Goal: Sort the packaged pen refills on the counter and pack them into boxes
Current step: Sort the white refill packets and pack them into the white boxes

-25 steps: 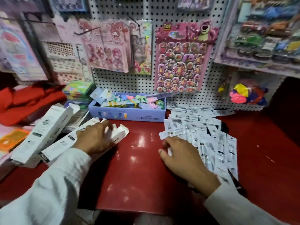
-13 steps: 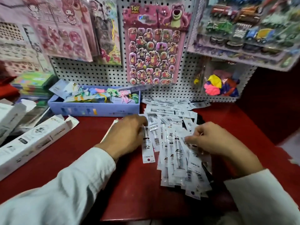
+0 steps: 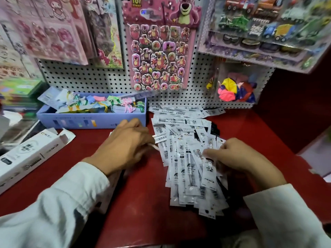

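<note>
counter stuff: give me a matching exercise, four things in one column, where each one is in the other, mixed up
Things:
1. white box
2. blue box
3. balloons
4. refill packets

Places:
A. hanging on the pegboard, right
B. piled on the counter between the hands
C. against the pegboard, full of colourful bits
D. lying at the left edge, flap open

Pairs: 1-D, 2-C, 3-A, 4-B

A bear sticker sheet [image 3: 160, 51] hangs on the pegboard [image 3: 107, 79], a balloon bag [image 3: 236, 88] to its right; a blue tray [image 3: 93, 120] holds colourful clips.
</note>
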`<state>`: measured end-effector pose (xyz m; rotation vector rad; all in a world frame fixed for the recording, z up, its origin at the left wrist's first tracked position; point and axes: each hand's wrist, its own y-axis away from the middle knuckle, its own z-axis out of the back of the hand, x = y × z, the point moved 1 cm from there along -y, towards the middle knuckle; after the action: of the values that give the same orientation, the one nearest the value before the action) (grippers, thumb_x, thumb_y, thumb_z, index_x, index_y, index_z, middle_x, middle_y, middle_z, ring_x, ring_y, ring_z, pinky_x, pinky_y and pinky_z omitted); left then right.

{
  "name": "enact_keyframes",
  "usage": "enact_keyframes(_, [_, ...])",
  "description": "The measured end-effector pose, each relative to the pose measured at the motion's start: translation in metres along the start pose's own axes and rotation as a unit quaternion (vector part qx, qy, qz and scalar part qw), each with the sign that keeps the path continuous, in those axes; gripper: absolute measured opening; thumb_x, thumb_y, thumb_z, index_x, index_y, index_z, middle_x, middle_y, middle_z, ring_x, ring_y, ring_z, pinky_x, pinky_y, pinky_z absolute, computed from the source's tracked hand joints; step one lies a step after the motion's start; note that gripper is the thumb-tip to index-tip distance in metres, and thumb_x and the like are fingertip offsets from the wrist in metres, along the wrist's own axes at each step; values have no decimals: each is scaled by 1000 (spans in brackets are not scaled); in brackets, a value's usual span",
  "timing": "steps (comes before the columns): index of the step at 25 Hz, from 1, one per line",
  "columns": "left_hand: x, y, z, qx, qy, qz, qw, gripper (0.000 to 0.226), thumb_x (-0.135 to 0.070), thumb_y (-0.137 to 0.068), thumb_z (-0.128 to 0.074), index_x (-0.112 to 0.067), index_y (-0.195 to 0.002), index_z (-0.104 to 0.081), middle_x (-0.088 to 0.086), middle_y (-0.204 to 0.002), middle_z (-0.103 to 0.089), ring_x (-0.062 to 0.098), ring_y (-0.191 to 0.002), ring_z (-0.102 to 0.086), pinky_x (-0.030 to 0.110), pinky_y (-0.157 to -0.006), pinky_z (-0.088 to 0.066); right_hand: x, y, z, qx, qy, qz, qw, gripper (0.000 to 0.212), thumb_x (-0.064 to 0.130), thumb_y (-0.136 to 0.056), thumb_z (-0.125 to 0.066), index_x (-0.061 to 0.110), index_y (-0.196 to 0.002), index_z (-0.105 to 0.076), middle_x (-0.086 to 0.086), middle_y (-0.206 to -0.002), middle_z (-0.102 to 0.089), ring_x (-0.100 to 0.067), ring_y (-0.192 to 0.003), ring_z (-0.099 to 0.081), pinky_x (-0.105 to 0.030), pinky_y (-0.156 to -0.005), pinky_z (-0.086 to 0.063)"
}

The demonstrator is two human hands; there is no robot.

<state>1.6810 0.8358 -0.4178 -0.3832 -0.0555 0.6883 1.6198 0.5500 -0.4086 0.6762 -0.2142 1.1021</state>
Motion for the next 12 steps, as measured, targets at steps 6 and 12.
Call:
enact_keyframes(6, [-48,-2,1,-103,543,257,793,25,-20,-99,-54,-21,-76,-64,-3,-65,-69,8,-57,-63,19,-57,-49,2,-11,-21,11,-80,-21,997,25,31,-71,-71,8,-63,-65,-7,-51,-65,-21,-41,-52,-32,-48,-44])
enact_keyframes(12, [-75,-5,-19,-30,701,400,590,20,-14,-102,-45,-2,-103,-62,10,-65,-66,18,-50,-61,23,-45,-48,20,17,-13,-208,-97,159,960,26,24,-70,-66,12,-53,-51,9,-43,-51,-2,-39,-43,-23,-45,-38])
